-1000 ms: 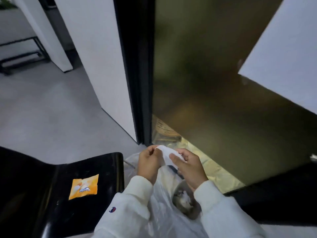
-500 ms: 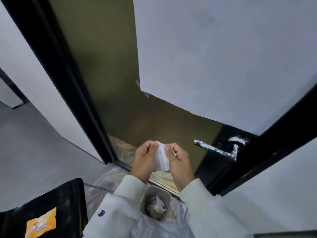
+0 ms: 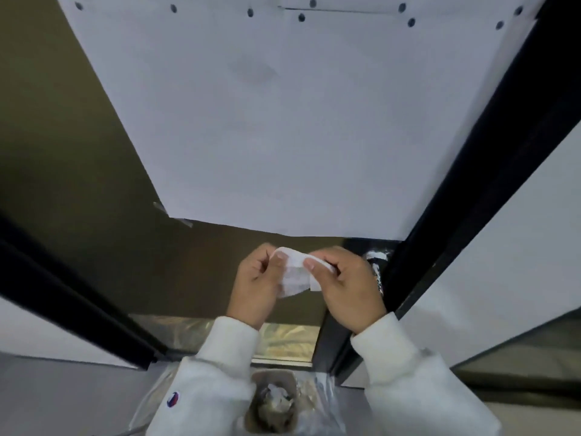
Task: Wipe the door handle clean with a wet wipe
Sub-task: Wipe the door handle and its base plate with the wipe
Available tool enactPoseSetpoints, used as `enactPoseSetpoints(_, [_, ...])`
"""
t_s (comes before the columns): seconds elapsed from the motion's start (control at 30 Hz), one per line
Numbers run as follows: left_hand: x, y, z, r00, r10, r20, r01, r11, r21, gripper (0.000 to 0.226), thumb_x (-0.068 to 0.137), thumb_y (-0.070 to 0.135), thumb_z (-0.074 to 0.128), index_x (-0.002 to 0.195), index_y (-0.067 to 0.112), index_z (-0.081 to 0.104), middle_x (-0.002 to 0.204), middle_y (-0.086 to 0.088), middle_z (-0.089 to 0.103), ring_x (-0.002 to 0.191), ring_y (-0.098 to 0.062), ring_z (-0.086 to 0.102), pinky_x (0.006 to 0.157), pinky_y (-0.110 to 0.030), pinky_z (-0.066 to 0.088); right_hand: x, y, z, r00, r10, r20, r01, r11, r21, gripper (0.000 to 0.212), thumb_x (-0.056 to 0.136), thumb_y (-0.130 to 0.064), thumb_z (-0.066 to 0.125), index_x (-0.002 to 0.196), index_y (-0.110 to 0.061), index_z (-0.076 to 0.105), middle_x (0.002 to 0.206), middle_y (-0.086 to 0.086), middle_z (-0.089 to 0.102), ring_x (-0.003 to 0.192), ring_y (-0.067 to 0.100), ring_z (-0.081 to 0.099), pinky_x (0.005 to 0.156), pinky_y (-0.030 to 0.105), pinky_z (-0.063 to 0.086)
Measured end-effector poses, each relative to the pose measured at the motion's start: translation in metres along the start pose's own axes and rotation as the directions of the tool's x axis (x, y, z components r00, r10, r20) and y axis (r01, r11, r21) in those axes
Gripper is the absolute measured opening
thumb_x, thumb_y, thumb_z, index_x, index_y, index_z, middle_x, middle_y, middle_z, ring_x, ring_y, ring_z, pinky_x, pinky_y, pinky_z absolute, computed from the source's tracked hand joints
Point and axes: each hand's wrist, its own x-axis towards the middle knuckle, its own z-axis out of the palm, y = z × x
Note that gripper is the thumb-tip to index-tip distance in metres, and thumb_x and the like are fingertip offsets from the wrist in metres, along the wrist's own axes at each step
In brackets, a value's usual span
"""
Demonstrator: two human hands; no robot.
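Both my hands hold a white wet wipe (image 3: pixel 295 273) in front of the door. My left hand (image 3: pixel 257 284) pinches its left edge and my right hand (image 3: pixel 345 284) pinches its right edge, so the wipe is stretched between them. The door handle (image 3: pixel 375 265), dark with white smears, shows only partly, just behind and to the right of my right hand; most of it is hidden by that hand. The handle sits on the black door frame (image 3: pixel 471 171).
A large white sheet (image 3: pixel 283 121) covers the upper part of the olive glass door (image 3: pixel 78 152). Below my arms a small bin (image 3: pixel 273 401) holds crumpled waste on clear plastic film. White wall panels stand at left and right.
The view has swung up and to the right, so the door now fills the frame and the black chair has left it. My hands have risen closer to the handle, still holding the wipe.
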Motion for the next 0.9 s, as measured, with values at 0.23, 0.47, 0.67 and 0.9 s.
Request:
enactPoseSetpoints(0.23, [0.032, 0.006, 0.010, 0.977, 0.153, 0.150, -0.159, 0.987, 0.028, 0.015, 0.097, 0.021, 0.053, 0.091, 0.021, 0.066, 0.083, 0.012, 0.066, 0.076, -0.005, 0.057, 0.067, -0.019, 0.046, 0.018, 0.005, -0.022, 1.000, 0.000, -0.014, -0.002, 0.983, -0.184, 0.012, 0.092, -0.013, 0.065, 0.094, -0.019, 0.076, 0.078, -0.006, 0.071, 0.075, 0.012, 0.065, 0.075, 0.029, 0.052])
enactPoseSetpoints(0.47, [0.038, -0.013, 0.001, 0.957, 0.097, 0.272, -0.176, 0.942, 0.285, 0.010, 0.092, 0.023, 0.066, 0.084, 0.021, 0.061, 0.081, 0.008, 0.060, 0.073, -0.008, 0.052, 0.066, -0.021, 0.041, 0.032, 0.017, -0.024, 0.991, -0.061, 0.121, 0.097, 0.944, -0.316, 0.027, 0.084, 0.005, 0.061, 0.088, -0.016, 0.076, 0.083, -0.002, 0.074, 0.074, 0.014, 0.066, 0.075, 0.031, 0.054])
enactPoseSetpoints(0.67, [0.032, -0.036, 0.002, 0.999, -0.041, -0.004, 0.040, 0.958, 0.285, 0.017, 0.096, 0.012, 0.060, 0.085, 0.017, 0.072, 0.081, 0.012, 0.072, 0.077, -0.005, 0.063, 0.073, -0.023, 0.047, 0.044, 0.022, -0.023, 0.944, -0.015, 0.330, 0.163, 0.889, -0.428, 0.023, 0.090, -0.005, 0.063, 0.102, -0.017, 0.078, 0.097, 0.000, 0.077, 0.089, 0.019, 0.068, 0.085, 0.033, 0.052])
enactPoseSetpoints(0.9, [0.020, -0.027, 0.021, 0.986, -0.168, -0.023, 0.169, 0.959, 0.227, 0.025, 0.094, 0.019, 0.060, 0.079, 0.016, 0.080, 0.079, -0.004, 0.078, 0.086, -0.023, 0.074, 0.096, -0.046, 0.054, 0.053, 0.016, -0.016, 0.837, 0.098, 0.538, 0.237, 0.821, -0.519, 0.019, 0.091, -0.012, 0.059, 0.090, -0.017, 0.077, 0.074, 0.004, 0.064, 0.071, 0.024, 0.057, 0.068, 0.035, 0.052])
